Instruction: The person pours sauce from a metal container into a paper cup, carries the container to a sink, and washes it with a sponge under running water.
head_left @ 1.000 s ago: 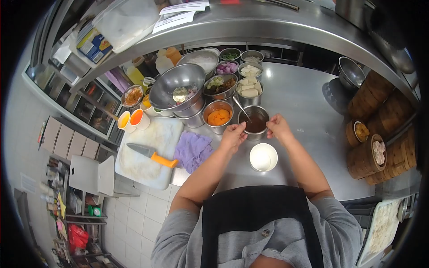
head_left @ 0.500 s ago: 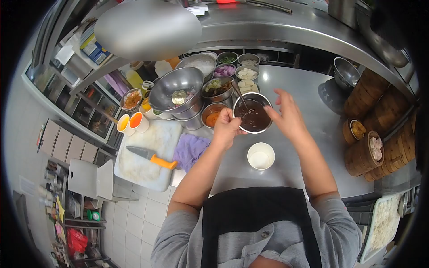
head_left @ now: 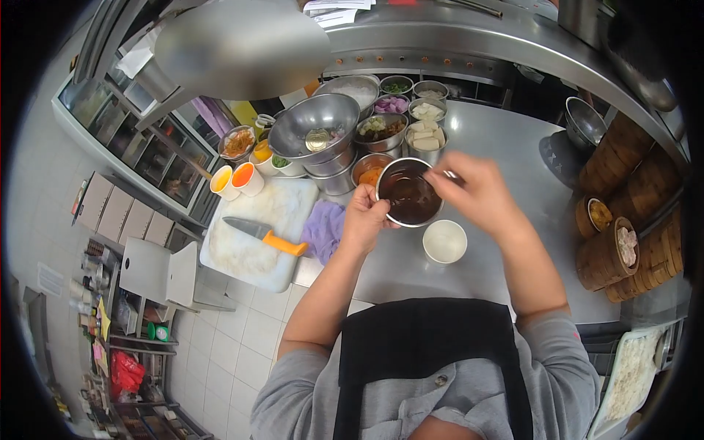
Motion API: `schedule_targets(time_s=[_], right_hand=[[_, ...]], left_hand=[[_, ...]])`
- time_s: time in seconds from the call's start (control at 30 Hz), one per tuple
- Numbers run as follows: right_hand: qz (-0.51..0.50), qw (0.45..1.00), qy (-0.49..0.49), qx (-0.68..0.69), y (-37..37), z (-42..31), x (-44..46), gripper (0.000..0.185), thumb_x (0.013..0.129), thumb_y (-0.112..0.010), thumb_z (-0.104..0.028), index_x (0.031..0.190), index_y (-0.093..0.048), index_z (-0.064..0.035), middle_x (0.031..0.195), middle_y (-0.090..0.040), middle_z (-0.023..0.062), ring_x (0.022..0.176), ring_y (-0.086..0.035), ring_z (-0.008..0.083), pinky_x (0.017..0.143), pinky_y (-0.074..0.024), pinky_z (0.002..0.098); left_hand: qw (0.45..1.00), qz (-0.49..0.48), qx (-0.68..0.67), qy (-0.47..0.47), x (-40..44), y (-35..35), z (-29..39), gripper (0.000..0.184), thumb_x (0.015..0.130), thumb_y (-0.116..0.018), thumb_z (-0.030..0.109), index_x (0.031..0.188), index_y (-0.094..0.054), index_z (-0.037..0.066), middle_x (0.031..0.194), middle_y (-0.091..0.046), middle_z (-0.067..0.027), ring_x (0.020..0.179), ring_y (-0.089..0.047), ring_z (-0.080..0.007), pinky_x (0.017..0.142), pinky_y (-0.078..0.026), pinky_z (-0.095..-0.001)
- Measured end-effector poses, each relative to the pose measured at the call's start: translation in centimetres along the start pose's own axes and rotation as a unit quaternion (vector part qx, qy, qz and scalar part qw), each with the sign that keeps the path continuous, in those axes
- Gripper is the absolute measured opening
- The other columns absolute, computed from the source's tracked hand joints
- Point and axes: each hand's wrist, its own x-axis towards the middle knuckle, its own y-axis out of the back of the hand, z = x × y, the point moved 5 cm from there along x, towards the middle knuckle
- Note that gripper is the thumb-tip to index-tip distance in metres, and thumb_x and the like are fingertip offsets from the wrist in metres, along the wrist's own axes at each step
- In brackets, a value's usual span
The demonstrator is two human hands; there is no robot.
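Observation:
A round metal pot of dark brown sauce is tilted above the steel counter. My left hand is closed on its left rim, thumb on top. Over the pot's right edge, my right hand pinches a metal spoon; fingers hide most of it, and its lower end lies over or in the sauce. A white cup stands on the counter just below and right of the pot, apart from both hands.
Left of my arms lie a purple cloth and a white cutting board with an orange-handled knife. Metal bowls and ingredient tins crowd the back. Bamboo steamers stand at right.
My right hand, open beside the pot before, has closed on the spoon. The spoon's handle has swung from the far left side to the right. The left hand still holds the pot.

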Motion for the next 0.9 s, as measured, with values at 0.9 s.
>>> schedule_targets(time_s=[0.9], right_hand=[[-0.034,0.936,-0.074,-0.342,1.6,1.5,-7.0,0.023,0.081,-0.054,-0.007,0.1,-0.066,-0.0086,0.086,-0.059,0.0117,0.078,-0.063,0.03,0.068,-0.0512,0.0409]], left_hand=[[0.992,-0.047,0.104,-0.059,0.2,-3.4,-2.0,0.017,0.082,-0.049,-0.005,0.083,-0.039,0.009,0.073,-0.052,-0.0017,0.054,-0.055,-0.0079,0.047,-0.052,-0.0245]])
